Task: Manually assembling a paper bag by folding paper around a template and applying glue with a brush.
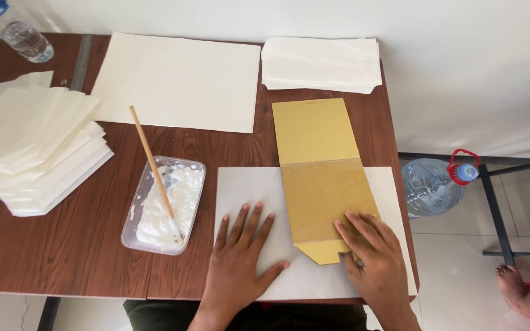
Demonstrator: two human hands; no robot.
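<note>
A dark wood bench (62, 251) stands against a white wall and fills most of the frame. At lower centre lies a grey sheet (246, 190), and on it a yellow-brown envelope (323, 178) runs up toward the top right, its pointed flap at the near end. The left hand (240, 257) lies flat on the sheet, fingers (243, 220) spread, gripping nothing. The right hand (372, 254) presses flat on the envelope's lower right corner, fingers extended, holding nothing. Left of the sheet sits a clear tray of white paste (164, 205) with a brush (153, 162) leaning in it. White paper stacks (32, 147) lie at left and top.
</note>
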